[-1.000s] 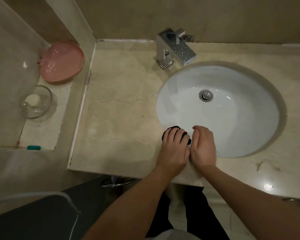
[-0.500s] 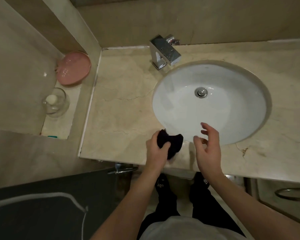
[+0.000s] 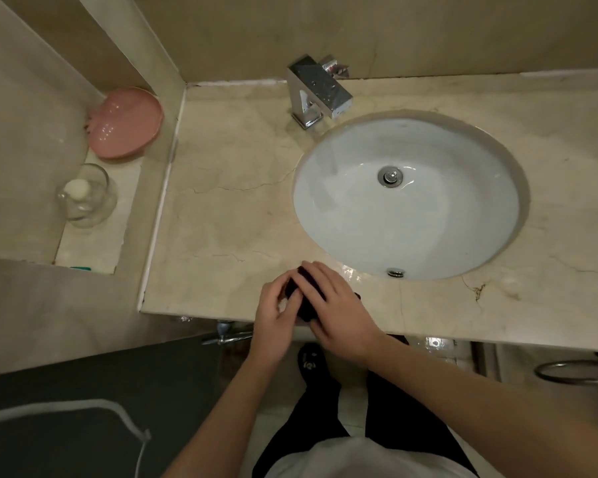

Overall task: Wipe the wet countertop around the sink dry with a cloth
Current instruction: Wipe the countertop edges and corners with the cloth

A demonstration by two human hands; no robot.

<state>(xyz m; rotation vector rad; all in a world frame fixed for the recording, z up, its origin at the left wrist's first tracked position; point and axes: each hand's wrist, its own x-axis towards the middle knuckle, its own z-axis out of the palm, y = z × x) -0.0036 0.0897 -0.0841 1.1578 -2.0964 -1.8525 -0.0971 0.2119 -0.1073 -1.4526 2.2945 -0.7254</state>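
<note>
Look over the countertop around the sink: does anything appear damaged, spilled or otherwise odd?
Yes. Thin cracks run across the countertop left of the sink, and a dark chipped blemish sits near the front edge on the right. Glistening water lies beside the hands, near the dark cloth.
</note>
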